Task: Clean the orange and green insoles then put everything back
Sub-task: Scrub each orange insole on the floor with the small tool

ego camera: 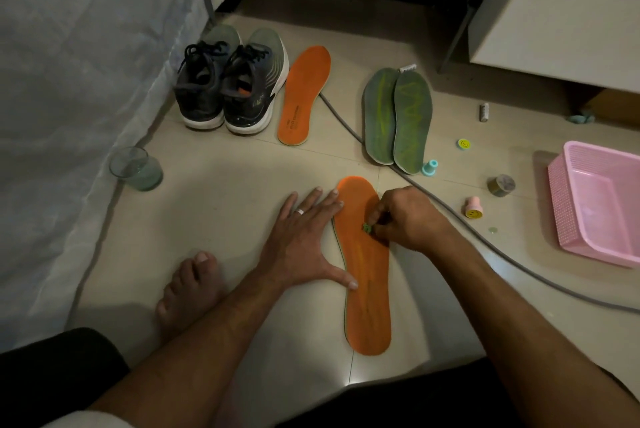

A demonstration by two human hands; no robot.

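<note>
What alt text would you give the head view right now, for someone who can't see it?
A person seated on a tiled floor steadies an orange insole with the flat left hand while the right hand pinches a small green piece against it. Beyond lie a second orange insole, two green insoles, a pair of sneakers and a pink basket.

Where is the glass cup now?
In the head view, the glass cup stands on the floor at left, beside the bed cover, below the shoes.

Dim indoor view, warm and soft.
Glare patch on the floor (349, 375) near the bottom; dark top edge; wide-angle bending at the borders; slight blur throughout.
</note>
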